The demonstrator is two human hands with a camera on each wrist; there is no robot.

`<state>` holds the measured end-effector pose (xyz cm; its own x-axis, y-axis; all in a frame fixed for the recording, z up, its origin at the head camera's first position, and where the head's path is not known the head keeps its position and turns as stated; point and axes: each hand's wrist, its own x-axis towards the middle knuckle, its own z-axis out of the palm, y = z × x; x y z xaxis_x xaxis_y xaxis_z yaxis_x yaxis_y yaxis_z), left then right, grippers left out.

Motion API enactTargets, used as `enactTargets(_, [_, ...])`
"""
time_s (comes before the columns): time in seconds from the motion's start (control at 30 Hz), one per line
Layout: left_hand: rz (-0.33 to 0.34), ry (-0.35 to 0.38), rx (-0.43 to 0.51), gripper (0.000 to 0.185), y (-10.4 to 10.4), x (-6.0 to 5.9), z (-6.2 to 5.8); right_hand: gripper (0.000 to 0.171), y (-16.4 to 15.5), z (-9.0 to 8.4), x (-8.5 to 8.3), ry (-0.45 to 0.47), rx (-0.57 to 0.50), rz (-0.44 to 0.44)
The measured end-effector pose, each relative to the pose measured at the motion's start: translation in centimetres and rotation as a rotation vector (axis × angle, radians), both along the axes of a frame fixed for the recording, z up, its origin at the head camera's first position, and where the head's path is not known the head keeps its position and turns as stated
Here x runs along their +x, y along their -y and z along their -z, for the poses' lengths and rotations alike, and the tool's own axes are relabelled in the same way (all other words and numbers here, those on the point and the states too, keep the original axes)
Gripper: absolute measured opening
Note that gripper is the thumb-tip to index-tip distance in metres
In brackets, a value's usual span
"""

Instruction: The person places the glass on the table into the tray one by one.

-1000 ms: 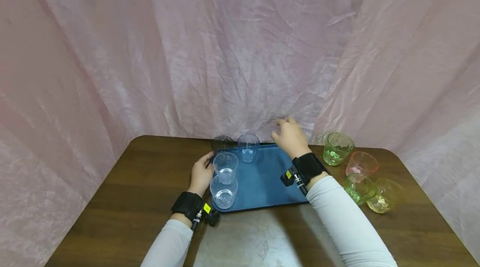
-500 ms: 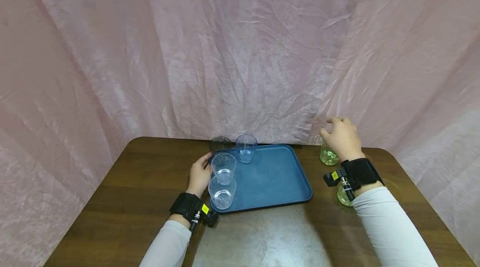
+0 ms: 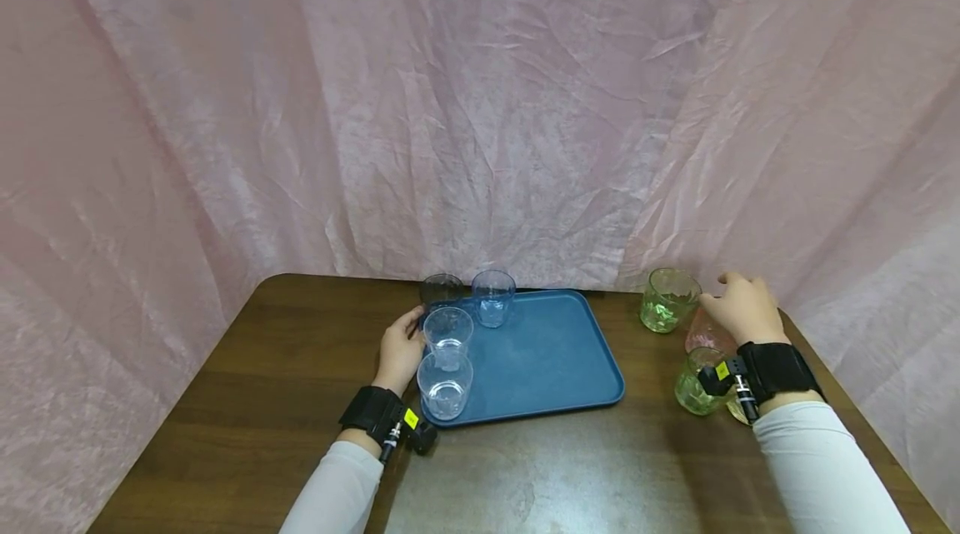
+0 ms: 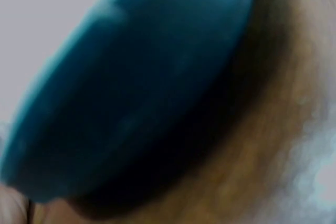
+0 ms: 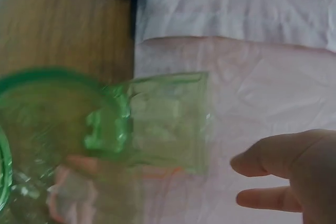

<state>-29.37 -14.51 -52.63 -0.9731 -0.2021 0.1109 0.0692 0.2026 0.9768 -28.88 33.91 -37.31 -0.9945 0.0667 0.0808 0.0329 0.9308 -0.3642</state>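
Observation:
At the blue tray's point(image 3: 555, 351) left edge, my left hand point(image 3: 399, 355) rests with its fingers against the rim, beside the clear cups. In the left wrist view the tray's side point(image 4: 131, 87) fills the frame, with a bit of skin at the lower left. My right hand point(image 3: 747, 313) is over the pink glass point(image 3: 705, 336) on the right, partly hiding it. The right wrist view shows its fingers point(image 5: 268, 156) apart with nothing between them. Green glasses point(image 3: 667, 301) stand to its left and in front point(image 3: 697, 392). A yellowish glass point(image 3: 738, 411) is mostly hidden under the wrist.
Along the tray's left side stand two clear cups point(image 3: 446, 388), one behind the other. A dark cup point(image 3: 441, 291) and a blue cup point(image 3: 492, 301) are at its back. A pink curtain point(image 3: 480, 101) hangs behind the wooden table point(image 3: 300, 384).
My right hand has swung from above the tray's back right, past the rear green glass, to the pink glass, and come lower. My left hand stays at the tray's edge.

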Motion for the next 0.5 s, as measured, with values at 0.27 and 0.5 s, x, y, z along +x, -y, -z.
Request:
enactTargets(0.27, [-0.007,-0.016,-0.015,0.048,-0.1,0.0,-0.3,0.071,-1.2,0.8,0.2,0.195,0.022,0.009])
enactTargets(0.5, [-0.020,-0.036,-0.008,0.047,-0.3,0.1,-0.3,0.079,-1.5,1.2,0.3,0.252,0.033,0.000])
